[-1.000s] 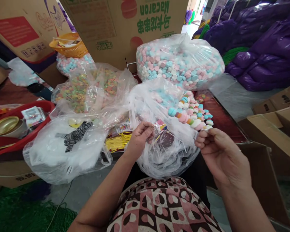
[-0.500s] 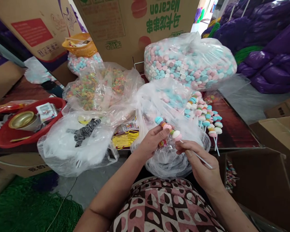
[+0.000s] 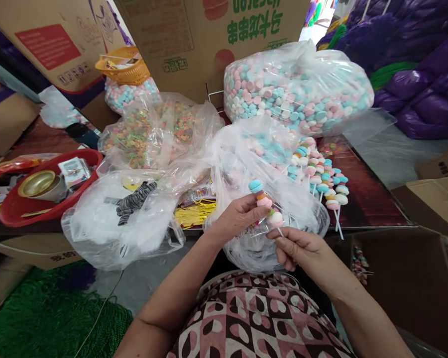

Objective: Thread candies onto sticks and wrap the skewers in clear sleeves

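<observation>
Between my hands is a marshmallow skewer (image 3: 276, 219), with blue, pink and white marshmallows and small coloured gummies on a white stick. My left hand (image 3: 239, 215) is closed around its candy part, thumb on a pink marshmallow. Just below the lowest marshmallow, my right hand (image 3: 297, 244) pinches the stick, whose lower end is hidden by the fingers. Under the skewer lies an opened clear plastic bag (image 3: 231, 159) with blue and pink marshmallows inside. Several finished-looking skewers (image 3: 323, 179) lie in a pile to the right, sticks pointing towards me.
Behind stands a big bag of marshmallows (image 3: 276, 94). Left of it are a bag of gummy rings (image 3: 142, 139), yellow twist ties (image 3: 196, 214), a bag of white sticks (image 3: 97, 223) and a red basin (image 3: 11, 214). An open carton (image 3: 406, 278) stands low at the right.
My right hand has slid up the stick, and its fingers now cover the lower end that stuck out before. The skewer is tipped more upright. My left hand keeps its hold.
</observation>
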Demonstrator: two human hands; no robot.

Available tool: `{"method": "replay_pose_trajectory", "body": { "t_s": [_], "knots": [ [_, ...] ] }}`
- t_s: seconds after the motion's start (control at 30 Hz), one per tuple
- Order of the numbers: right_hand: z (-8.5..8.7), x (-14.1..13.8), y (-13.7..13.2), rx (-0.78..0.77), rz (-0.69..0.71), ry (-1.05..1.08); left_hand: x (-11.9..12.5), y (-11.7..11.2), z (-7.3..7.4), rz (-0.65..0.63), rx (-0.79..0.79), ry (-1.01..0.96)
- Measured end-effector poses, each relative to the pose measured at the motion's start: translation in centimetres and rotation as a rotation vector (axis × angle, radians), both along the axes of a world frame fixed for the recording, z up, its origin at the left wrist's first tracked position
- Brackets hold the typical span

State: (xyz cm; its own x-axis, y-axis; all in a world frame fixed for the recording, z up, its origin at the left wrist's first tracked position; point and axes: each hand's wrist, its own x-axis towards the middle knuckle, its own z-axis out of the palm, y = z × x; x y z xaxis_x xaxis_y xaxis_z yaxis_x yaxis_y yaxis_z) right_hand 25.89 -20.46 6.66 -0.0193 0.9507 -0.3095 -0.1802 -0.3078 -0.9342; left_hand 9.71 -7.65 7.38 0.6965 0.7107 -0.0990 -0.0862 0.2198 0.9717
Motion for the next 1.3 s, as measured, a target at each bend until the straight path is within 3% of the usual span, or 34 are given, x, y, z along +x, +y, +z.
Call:
{"method": "replay_pose_trajectory", "body": {
  "t_s": [0.2, 0.3, 0.63, 0.9, 1.07, 1.3],
  "knots": [
    [-0.3, 0.1, 1.1, 0.077, -0.375, 0.017, -1.3, 0.3, -1.1, 0.027, 0.057, -0.002],
    [-0.5, -0.1, 1.9, 0.097, -0.480, 0.024, -1.4, 0.1, -1.1, -0.010, 0.100, 0.010],
    [-1.3, -0.9, 2.3, 0.326, -0.472, -0.123, -1.1, -0.2, -1.0, -0.085, 0.104, 0.039],
    [-0.4, -0.9, 2.3, 0.189, -0.353, 0.139, -0.8, 0.0, -2.0, -0.027, 0.188, 0.128],
    [-1.2, -0.9, 2.5, 0.175, -0.252, 0.095, -0.5, 0.0, -1.9, 0.010, 0.316, 0.174],
    [-1.9, -0.1, 2.5, 0.318, -0.508, -0.048, -1.4, 0.3, -1.3, -0.061, 0.328, 0.270]
  ]
}}
